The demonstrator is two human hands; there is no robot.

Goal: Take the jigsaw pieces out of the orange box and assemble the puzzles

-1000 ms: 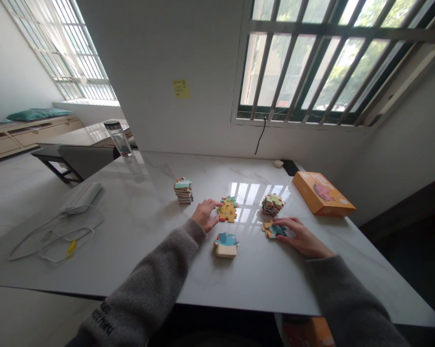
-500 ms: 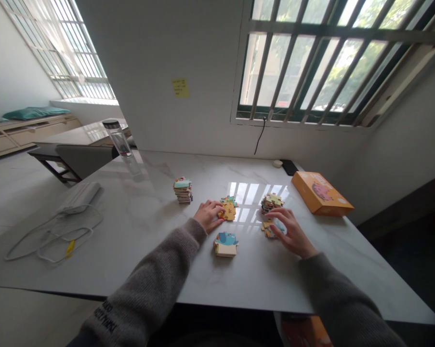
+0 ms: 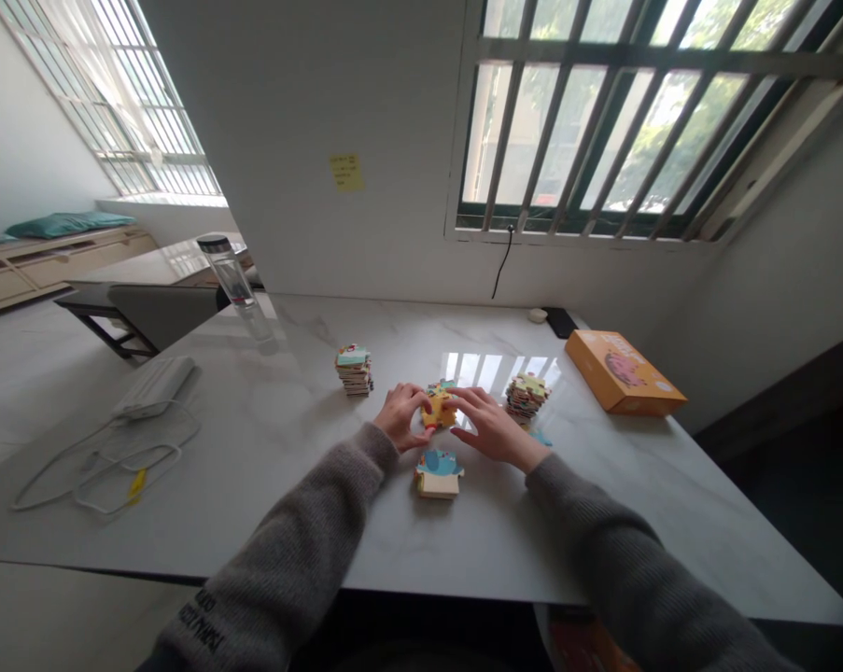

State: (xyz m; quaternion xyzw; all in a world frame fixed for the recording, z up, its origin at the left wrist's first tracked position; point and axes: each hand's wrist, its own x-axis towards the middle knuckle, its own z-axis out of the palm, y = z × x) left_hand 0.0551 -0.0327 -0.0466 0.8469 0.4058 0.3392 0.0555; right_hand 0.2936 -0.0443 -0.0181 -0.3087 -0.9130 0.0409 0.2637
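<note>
Joined puzzle pieces (image 3: 438,411), mostly yellow with some teal at the far edge, lie on the white table between my hands. My left hand (image 3: 400,416) grips their left side with thumb and fingers, a small red patch showing by the thumb. From the right, my right hand (image 3: 495,429) curves its fingertips onto the same yellow pieces, thumb below. Nearer me is a small pile of pieces with a blue one (image 3: 439,463) on top. Behind my right wrist, a bit of a blue piece (image 3: 541,437) shows; the rest there is hidden.
One tall stack of puzzle pieces (image 3: 355,371) stands left of my hands, another stack (image 3: 527,396) to the right. An orange box (image 3: 624,371) lies at the right, near a black phone (image 3: 559,323). A glass bottle (image 3: 229,273) and a white device with cable (image 3: 156,385) are left.
My right hand has moved left from the loose pieces by the right stack to the yellow pieces. My left hand stays there, its fingers a little further over them.
</note>
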